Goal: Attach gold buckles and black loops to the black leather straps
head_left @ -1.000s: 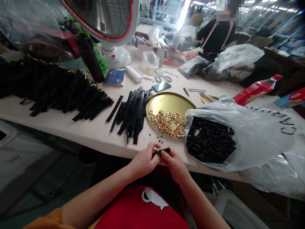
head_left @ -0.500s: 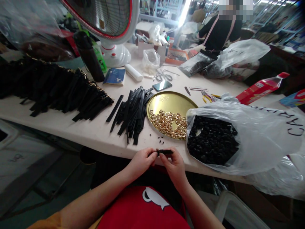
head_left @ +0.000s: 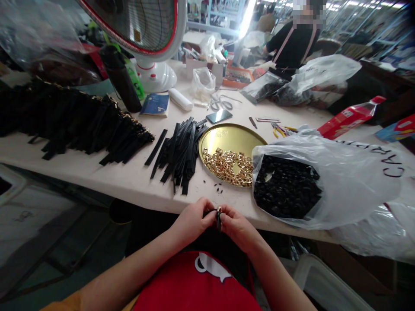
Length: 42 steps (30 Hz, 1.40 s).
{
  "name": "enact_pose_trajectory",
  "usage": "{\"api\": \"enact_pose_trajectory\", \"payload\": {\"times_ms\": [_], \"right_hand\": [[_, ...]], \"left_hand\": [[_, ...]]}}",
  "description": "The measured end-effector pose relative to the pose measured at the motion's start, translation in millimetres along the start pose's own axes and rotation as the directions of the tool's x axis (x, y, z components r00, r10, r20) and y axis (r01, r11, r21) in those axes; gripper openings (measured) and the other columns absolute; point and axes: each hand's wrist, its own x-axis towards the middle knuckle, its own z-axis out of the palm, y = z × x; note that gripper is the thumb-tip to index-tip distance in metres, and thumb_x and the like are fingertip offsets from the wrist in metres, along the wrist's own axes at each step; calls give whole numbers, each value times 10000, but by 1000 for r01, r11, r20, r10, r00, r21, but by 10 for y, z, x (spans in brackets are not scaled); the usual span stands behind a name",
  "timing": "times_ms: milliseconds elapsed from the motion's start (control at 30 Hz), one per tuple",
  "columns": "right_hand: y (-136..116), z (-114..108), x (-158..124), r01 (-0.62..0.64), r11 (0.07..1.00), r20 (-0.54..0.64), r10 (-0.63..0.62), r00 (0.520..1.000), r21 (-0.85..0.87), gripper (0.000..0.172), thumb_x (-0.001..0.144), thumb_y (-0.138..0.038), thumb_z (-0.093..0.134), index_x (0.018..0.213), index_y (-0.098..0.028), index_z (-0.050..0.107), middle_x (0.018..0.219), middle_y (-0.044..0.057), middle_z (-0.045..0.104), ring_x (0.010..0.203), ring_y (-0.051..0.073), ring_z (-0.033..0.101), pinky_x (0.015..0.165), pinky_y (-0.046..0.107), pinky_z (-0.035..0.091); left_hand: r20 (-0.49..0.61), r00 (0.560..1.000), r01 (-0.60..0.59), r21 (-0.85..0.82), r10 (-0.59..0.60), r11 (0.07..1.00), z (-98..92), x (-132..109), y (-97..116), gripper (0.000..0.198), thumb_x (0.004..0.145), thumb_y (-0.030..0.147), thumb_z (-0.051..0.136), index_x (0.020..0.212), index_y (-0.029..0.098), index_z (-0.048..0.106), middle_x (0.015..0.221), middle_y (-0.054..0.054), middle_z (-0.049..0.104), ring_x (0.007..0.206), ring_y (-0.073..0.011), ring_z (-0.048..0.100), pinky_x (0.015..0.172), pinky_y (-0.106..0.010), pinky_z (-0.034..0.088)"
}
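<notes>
A short black strap [head_left: 218, 223] is held at the near edge of the desk [head_left: 132, 183], with a small gold-coloured buckle [head_left: 219, 210] seen on it between the fingertips. The strap is pinched by the left hand [head_left: 195, 218] on one side and by the right hand [head_left: 238, 225] on the other, both being closed on it and brought close together; how the strap is threaded through the buckle cannot be told, since much of it is covered by the fingers. Beyond the hands, a few small dark bits [head_left: 218, 188] are scattered near the same edge. A round gold tray [head_left: 233, 136] is set behind them, its near part covered by loose gold buckles [head_left: 223, 166]. To the left of the tray, a loose bundle of black strips [head_left: 183, 151] is laid, and farther along, toward the left end of the desk, a long heap of black straps [head_left: 71, 116] is piled, with gold pieces seen along its far side. To the right of the tray, toward the near edge, an open plastic bag [head_left: 350, 181] filled with black pieces [head_left: 285, 185] is placed. Toward the far edge, a phone [head_left: 219, 115], scissors [head_left: 220, 103] and a blue booklet [head_left: 155, 105] are laid.
</notes>
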Motion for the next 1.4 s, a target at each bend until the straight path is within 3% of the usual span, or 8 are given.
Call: {"api": "enact_pose_trajectory", "payload": {"times_ms": [300,467,700,833,933,1067,1233,1400], "right_hand": [[23,10,-54,136,986,-100,-145,984,-91,248,676,-372,677,715,-201,502,728,-29,584,653,113,530,640,243,411],[91,39,26,286,922,-277,-356,893,-261,322,641,-372,698,664,-213,419,614,-69,475,553,90,466,549,221,395],[114,-11,25,180,917,-199,-263,944,-357,351,665,-401,655,907,-222,474,668,-55,504,566,99,495,535,227,413],[126,-52,11,219,889,-227,-328,917,-402,300,696,-388,624,891,-230,460,677,-52,507,572,108,508,541,236,429],[135,-64,9,231,811,-224,-401,888,-538,236,729,-362,585,880,-225,467,689,-37,516,584,123,512,543,246,428],[91,-101,-15,213,594,-130,-481,867,-775,138,754,-299,549,847,-205,510,707,-11,548,637,140,526,586,256,422],[-1,-146,-52,223,479,-13,-440,898,-849,73,778,-244,508,826,-198,539,741,4,586,686,147,555,625,262,436],[-80,-98,-74,280,302,121,-454,883,-911,86,776,-167,496,823,-203,558,789,16,598,747,154,555,662,266,434]], "left_hand": [[90,996,18,33,-21,999,-99,-83,-51,201,744,286,495,881,173,591,821,-29,653,728,-169,585,638,-247,432],[218,975,84,-184,-43,979,-106,-124,-52,281,731,232,500,995,166,570,848,-19,657,680,-147,610,646,-246,455],[229,970,139,-257,-79,956,-17,-77,-174,342,699,226,553,1033,156,551,938,-45,661,762,-164,627,690,-262,466],[292,943,245,-289,-159,925,-31,-46,-296,292,701,271,569,953,124,564,830,-66,679,729,-175,634,625,-258,465],[283,938,288,-320,-199,902,-26,-36,-334,229,713,289,555,862,116,573,773,-67,678,683,-164,632,596,-249,456],[237,952,257,-277,-193,926,-10,-26,-315,209,715,283,542,846,126,585,769,-54,680,687,-164,627,618,-255,456],[219,959,211,-140,-178,967,-24,-9,-299,222,707,271,524,858,139,618,725,-26,677,688,-165,615,627,-249,445],[208,960,209,-91,-187,974,-27,-18,-332,223,706,262,511,859,146,624,722,-20,675,681,-164,613,608,-240,436]]}}
